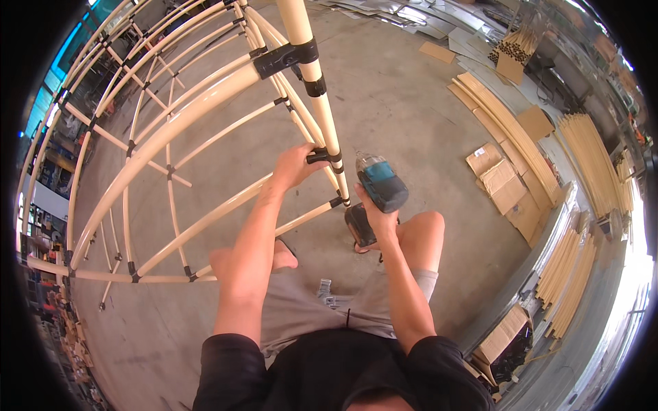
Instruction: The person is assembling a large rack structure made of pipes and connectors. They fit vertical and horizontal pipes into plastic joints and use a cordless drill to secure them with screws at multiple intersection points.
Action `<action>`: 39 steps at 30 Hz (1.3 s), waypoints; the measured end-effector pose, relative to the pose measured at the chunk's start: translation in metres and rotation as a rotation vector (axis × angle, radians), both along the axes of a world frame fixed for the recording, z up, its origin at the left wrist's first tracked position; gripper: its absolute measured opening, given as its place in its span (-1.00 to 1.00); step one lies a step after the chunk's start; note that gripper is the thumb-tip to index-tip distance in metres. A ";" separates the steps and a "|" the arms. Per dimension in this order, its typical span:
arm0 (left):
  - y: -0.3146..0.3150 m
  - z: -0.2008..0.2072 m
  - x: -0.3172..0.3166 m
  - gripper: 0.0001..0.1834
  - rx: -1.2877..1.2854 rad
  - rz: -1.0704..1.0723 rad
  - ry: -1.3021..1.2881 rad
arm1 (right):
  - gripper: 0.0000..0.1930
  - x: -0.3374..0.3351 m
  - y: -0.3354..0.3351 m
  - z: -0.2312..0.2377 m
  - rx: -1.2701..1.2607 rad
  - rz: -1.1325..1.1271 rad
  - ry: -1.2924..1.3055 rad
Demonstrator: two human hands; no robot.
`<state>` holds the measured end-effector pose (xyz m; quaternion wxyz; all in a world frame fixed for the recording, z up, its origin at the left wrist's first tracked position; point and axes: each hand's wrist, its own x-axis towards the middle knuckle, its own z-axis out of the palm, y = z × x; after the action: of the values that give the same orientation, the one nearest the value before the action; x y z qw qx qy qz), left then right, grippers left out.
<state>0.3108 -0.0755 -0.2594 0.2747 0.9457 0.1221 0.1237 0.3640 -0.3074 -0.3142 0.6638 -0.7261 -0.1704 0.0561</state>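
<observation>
A frame of cream-coloured pipes (pixel 164 133) joined by black clamps stands in front of me and to my left. My left hand (pixel 295 168) is closed around a black pipe joint (pixel 319 156) that sits against an upright pipe (pixel 325 116). In my right hand (pixel 378 218) is a teal and black cordless drill (pixel 384 185), gripped by its handle. Its nose points away from me, a little to the right of the upright and apart from it. Fingers wrapped round the drill handle are partly hidden. Another black joint (pixel 336 203) links a low pipe to the upright's foot.
Concrete floor (pixel 418 116) spreads ahead and to the right. Flattened cardboard (pixel 499 178) lies there beside long cream pipes (pixel 510 127). Further right, bundled pipes (pixel 593 164) and an open cardboard box (pixel 504 335) line the edge. My bent knees are close under both hands.
</observation>
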 end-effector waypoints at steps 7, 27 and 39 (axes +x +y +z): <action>-0.008 0.003 -0.001 -0.57 0.078 0.071 0.044 | -0.84 -0.032 0.014 -0.012 0.131 -0.042 0.013; -0.011 0.003 -0.013 -0.60 -0.014 0.084 0.093 | -0.85 -0.053 -0.012 -0.083 -0.083 0.223 -0.334; -0.016 0.009 -0.013 -0.55 0.083 0.054 0.071 | -0.82 -0.022 -0.019 -0.065 0.082 -0.118 0.069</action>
<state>0.2973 -0.0918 -0.2506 0.2275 0.9564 0.1518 0.1025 0.3419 -0.3267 -0.3792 0.7006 -0.7047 -0.1066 0.0346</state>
